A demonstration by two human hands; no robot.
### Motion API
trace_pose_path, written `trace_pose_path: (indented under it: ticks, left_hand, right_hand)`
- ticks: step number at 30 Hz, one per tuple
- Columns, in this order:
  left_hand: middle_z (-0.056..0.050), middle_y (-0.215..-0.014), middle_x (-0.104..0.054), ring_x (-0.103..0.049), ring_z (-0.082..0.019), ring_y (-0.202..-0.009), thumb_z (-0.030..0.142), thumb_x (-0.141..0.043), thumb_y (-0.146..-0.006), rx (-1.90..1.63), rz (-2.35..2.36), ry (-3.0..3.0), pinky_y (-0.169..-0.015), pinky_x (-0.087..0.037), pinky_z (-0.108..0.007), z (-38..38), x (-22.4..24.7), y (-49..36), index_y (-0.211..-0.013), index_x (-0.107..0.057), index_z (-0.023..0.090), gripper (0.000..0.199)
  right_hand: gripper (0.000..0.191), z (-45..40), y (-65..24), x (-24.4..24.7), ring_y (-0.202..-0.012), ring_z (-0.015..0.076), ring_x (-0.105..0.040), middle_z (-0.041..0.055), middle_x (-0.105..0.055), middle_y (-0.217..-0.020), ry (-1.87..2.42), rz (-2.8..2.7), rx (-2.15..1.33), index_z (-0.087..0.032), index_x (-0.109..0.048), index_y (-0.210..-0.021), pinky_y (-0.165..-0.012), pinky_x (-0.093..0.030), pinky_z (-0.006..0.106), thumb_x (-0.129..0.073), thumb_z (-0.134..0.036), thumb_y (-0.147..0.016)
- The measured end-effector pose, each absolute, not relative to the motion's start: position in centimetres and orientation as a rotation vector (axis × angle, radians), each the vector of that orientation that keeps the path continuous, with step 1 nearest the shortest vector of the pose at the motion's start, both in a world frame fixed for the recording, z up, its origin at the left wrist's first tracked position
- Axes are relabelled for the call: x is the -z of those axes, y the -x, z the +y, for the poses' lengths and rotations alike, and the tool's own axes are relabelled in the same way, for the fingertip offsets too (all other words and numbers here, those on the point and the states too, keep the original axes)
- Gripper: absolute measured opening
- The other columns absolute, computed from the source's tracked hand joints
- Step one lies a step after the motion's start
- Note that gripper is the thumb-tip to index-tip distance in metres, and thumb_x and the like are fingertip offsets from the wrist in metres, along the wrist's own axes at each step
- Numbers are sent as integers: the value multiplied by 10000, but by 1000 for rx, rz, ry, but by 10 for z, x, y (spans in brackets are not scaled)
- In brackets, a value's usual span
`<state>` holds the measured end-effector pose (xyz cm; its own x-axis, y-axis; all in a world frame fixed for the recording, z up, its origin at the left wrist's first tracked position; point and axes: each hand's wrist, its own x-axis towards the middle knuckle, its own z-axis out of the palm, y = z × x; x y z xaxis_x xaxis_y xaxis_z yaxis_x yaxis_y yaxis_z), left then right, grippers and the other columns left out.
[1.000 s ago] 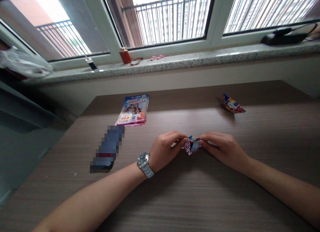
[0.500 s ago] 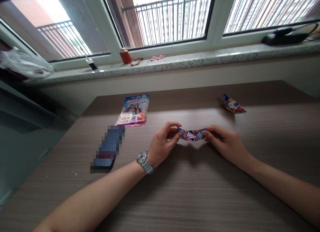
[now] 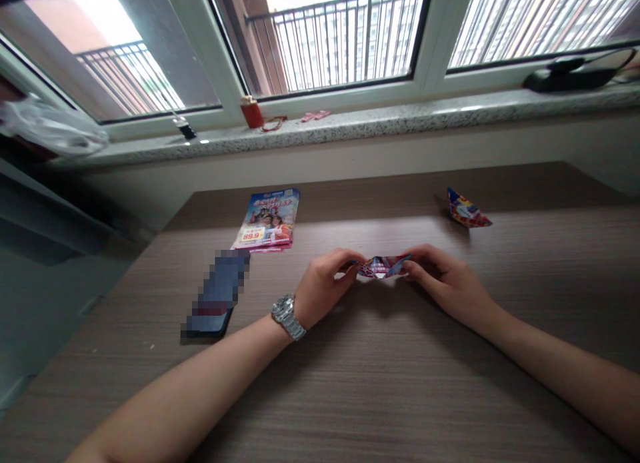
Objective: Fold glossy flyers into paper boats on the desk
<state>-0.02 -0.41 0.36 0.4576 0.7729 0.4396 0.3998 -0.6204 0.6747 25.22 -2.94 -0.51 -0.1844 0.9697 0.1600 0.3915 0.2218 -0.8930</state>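
Observation:
Between my hands is a small folded piece of printed paper (image 3: 381,267), coloured blue, red and white, held just above the table. My left hand (image 3: 327,278), with a metal watch on the wrist, pinches its left end. At its right end, the thumb and fingers of my right hand (image 3: 444,276) grip the other tip. The paper's middle shows creased, angled flaps; its underside is hidden. Farther back on the right, a folded paper boat (image 3: 466,210) in similar print rests on the table, apart from both hands.
A stack of printed flyers (image 3: 273,218) lies at the back left of the wooden table (image 3: 380,396). Nearer me is a pixelated phone (image 3: 217,295). On the stone windowsill (image 3: 390,116) are a red container (image 3: 252,112) and a black power strip (image 3: 570,76).
My left hand has turned slightly, its fingers curling closer over the paper's left end. The folded paper has tilted and its middle opened a little. The right hand has barely moved.

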Motion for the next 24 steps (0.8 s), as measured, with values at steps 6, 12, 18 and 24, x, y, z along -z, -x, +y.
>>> trace_pose_path:
  ticks: [6, 12, 18, 24]
  left_hand:
    - [-33, -976, -707, -674, -137, -859, 131, -575, -929, -911, 983, -2396, -783, -524, -234, -8, -3, -1, -1045, -657, 197, 157]
    - [-34, -1003, -691, -670, -153, -876, 167, -537, -949, -790, 1036, -2430, -811, -520, -249, -9, -3, -2, -1062, -652, 215, 168]
    - [-40, -1028, -667, -648, -149, -872, 156, -512, -935, -737, 1034, -2473, -799, -509, -245, -11, -5, -3, -1055, -631, 219, 181]
    - [-80, -1101, -640, -626, -197, -975, 234, -626, -869, -630, 966, -2586, -847, -517, -286, -15, -10, -4, -1054, -608, 194, 190]
  right_hand:
    - [327, -33, -250, 3, -992, 214, -687, 62, -704, -1115, 1152, -1895, -784, -274, -551, -1273, -838, -568, 353, -577, -346, -956]
    - [211, -31, -252, 5, -1078, 247, -654, 89, -680, -1181, 1004, -2245, -449, -266, -671, -1118, -932, -537, 396, -638, -302, -913]
    - [146, -28, -254, 4, -999, 240, -696, 72, -743, -1092, 1036, -2234, -459, -264, -713, -1036, -899, -565, 403, -654, -296, -907]
    - [102, -30, -253, 4, -987, 236, -703, 74, -751, -1088, 1007, -2247, -451, -247, -717, -983, -867, -571, 385, -654, -277, -910]
